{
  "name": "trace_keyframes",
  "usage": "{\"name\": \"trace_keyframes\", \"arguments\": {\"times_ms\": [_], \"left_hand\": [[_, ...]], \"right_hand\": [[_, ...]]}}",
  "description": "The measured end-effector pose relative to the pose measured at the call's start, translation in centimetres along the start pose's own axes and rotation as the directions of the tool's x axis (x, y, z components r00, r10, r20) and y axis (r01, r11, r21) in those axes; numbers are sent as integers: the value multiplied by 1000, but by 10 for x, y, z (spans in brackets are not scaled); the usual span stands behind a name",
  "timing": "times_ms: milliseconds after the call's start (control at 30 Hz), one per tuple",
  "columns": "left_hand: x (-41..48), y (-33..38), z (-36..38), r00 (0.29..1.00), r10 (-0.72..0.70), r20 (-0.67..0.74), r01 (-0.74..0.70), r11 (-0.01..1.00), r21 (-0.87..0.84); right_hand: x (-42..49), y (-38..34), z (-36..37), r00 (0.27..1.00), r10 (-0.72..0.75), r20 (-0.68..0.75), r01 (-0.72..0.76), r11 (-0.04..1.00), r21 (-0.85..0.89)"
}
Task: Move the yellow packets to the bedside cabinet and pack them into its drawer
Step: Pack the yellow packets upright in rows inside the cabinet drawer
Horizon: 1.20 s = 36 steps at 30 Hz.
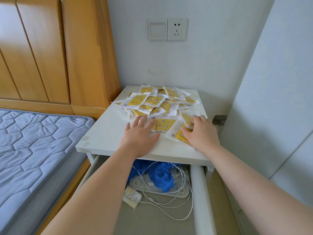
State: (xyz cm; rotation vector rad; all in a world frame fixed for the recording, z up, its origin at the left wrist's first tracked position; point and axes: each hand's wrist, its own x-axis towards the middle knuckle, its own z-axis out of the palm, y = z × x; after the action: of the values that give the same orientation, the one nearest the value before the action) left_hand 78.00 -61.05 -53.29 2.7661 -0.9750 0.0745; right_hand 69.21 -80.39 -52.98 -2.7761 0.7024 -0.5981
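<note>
A heap of several yellow packets (157,102) in clear wrappers lies on the white top of the bedside cabinet (105,133). My left hand (140,133) lies flat on the cabinet top, its fingertips touching the near edge of the heap. My right hand (198,133) rests with spread fingers on the front right packets (174,134). Below, the cabinet's drawer (199,192) stands pulled out, and a single pale packet (132,196) lies inside it.
The drawer also holds blue crumpled plastic (162,177), white cables (177,197) and a white power strip. A bed with a blue quilted mattress (33,141) and a wooden headboard (50,48) stands to the left. A wall switch and socket (168,29) hang above; a white panel (271,99) stands right.
</note>
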Motion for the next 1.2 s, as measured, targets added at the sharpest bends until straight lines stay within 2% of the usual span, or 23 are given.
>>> {"name": "trace_keyframes", "arguments": {"times_ms": [67, 133, 233, 300, 367, 433, 467, 533, 600, 667, 733, 767, 833, 867, 933, 967, 1033, 1200], "left_hand": [[-3, 1, 0, 998, 50, -34, -50, 999, 2], [-5, 1, 1, 992, 113, -51, -112, 994, 18], [-5, 2, 0, 984, 173, -27, -172, 984, 37], [-4, 2, -1, 979, 202, -13, -201, 978, 45], [-4, 3, -2, 976, 217, -3, -217, 974, 59], [-5, 3, -3, 976, 217, 6, -217, 974, 63], [-5, 4, -4, 977, 214, 7, -214, 975, 57], [-5, 4, -4, 978, 208, 11, -208, 977, 38], [-6, 4, -5, 979, 202, 10, -202, 979, 22], [-7, 4, -5, 981, 196, 4, -196, 981, 12], [-7, 4, -4, 981, 194, 1, -194, 981, 4], [-7, 3, -4, 981, 194, 1, -194, 981, 1], [-7, 3, -4, 982, 190, 1, -190, 982, -7], [-7, 3, -4, 982, 188, 1, -188, 982, -10], [-7, 3, -4, 983, 185, 0, -185, 983, -14], [-7, 3, -3, 983, 185, -1, -185, 983, -15], [-7, 3, -3, 983, 186, -3, -186, 982, -17], [-6, 2, -3, 984, 175, -3, -175, 984, -23]], "right_hand": [[-1, 0, -3, 998, 13, -57, -14, 1000, -14], [-2, 2, -3, 999, 13, -51, -13, 1000, 0], [-3, 3, -3, 999, 41, -10, -39, 991, 132], [-6, 2, -4, 996, 53, -72, -45, 993, 111], [-11, 1, -12, 975, 55, -214, -41, 997, 67], [-18, 2, -18, 945, -68, -321, 66, 998, -17], [-22, 1, -19, 938, -144, -316, 124, 989, -85], [-31, -11, -21, 957, -240, -164, 206, 958, -200], [-36, -20, -17, 970, -242, -11, 238, 962, -132], [-35, -27, -22, 980, -190, 58, 184, 979, 86], [-28, -29, -33, 989, -135, 60, 104, 925, 366], [-23, -25, -38, 990, -125, 58, 88, 899, 428], [-9, -15, -50, 977, -181, 115, 128, 924, 361], [-3, -12, -56, 953, -209, 220, 138, 944, 299], [7, -6, -62, 848, -186, 496, 113, 978, 174], [10, -4, -64, 791, -172, 587, 124, 985, 121], [17, -2, -67, 742, -158, 652, 145, 987, 74], [28, 3, -65, 719, -167, 675, 134, 986, 101]]}}
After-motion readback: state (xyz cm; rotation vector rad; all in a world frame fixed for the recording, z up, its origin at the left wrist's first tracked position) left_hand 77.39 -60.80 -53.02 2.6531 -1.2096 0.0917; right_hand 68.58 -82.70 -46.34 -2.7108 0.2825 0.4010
